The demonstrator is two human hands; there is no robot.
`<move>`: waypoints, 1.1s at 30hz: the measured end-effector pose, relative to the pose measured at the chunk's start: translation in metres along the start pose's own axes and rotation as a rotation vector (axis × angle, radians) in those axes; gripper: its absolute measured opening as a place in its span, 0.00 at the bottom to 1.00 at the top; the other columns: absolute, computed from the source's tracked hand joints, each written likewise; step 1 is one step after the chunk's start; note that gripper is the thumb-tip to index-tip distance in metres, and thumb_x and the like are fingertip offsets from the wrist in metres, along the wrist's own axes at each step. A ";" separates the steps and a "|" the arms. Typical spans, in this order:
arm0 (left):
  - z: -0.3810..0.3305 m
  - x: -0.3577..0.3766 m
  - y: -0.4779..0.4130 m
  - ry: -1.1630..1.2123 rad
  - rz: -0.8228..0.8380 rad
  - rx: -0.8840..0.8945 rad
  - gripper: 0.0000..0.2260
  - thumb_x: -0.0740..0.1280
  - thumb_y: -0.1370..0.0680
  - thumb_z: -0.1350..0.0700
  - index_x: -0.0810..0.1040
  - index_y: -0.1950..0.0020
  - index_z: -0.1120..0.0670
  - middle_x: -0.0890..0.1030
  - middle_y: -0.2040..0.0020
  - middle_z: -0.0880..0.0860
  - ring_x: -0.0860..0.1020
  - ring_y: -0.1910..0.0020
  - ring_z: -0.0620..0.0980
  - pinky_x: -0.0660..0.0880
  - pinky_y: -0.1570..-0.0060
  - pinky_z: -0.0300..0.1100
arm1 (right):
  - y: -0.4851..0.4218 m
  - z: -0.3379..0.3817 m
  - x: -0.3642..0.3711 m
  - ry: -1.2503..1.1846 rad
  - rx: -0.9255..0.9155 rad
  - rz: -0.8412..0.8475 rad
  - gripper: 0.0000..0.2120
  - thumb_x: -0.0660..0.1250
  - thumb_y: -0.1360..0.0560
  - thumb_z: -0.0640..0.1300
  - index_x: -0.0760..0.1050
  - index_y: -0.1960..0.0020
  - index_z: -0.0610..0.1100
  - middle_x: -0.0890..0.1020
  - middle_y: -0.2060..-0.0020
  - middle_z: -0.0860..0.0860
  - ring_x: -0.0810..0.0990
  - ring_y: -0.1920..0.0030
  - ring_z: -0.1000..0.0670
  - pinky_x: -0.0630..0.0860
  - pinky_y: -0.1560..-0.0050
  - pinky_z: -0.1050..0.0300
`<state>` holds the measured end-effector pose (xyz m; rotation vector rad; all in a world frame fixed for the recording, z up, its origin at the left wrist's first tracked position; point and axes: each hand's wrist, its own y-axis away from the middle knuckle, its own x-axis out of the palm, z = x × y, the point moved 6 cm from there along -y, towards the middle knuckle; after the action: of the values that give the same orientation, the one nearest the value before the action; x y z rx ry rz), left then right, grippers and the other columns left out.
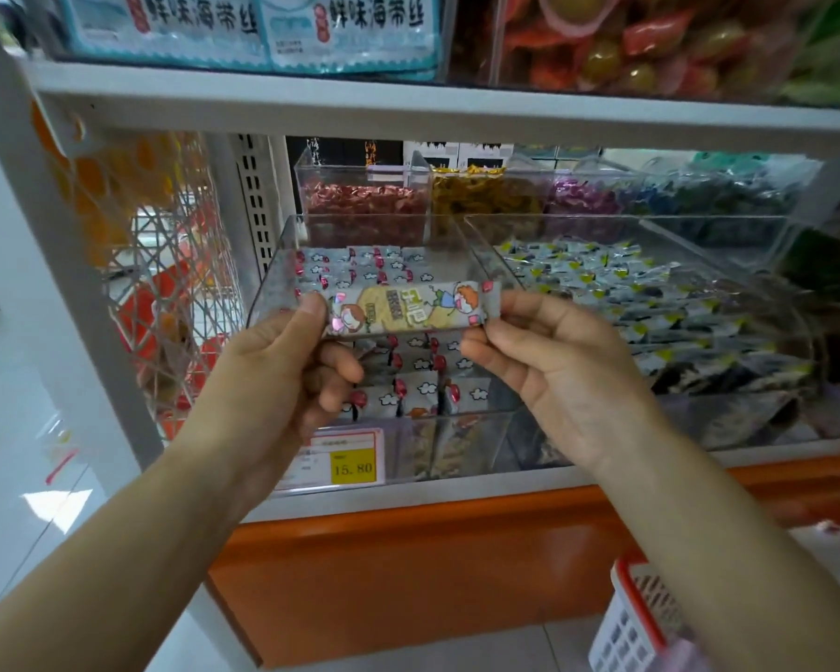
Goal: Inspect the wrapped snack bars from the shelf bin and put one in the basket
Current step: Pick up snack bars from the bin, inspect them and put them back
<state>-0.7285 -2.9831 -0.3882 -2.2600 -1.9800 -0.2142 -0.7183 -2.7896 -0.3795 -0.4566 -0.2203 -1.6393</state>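
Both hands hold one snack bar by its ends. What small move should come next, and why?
Probably the left hand should let go, so the right hand can lower the snack bar toward the basket. The bar's printed face is already in plain view, and the basket stands low on the right.

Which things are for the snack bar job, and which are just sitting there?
For the job: snack bar, pinched at its ends by left hand and right hand; clear bin of matching bars; basket.
Just there: price tag; seaweed packs above; red sweets behind; grey packets alongside.
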 end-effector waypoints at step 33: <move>-0.031 0.010 0.011 -0.576 0.165 0.286 0.15 0.66 0.37 0.44 0.80 0.51 0.42 0.83 0.60 0.45 0.79 0.67 0.43 0.78 0.64 0.34 | 0.003 0.015 0.000 0.632 -0.260 -0.005 0.07 0.70 0.28 0.41 0.80 0.65 0.46 0.83 0.64 0.45 0.82 0.58 0.43 0.79 0.53 0.39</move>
<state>-0.7169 -2.9808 -0.3564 -2.4468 -1.8622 0.7670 -0.7129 -2.7839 -0.3661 -0.1122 0.4660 -1.7426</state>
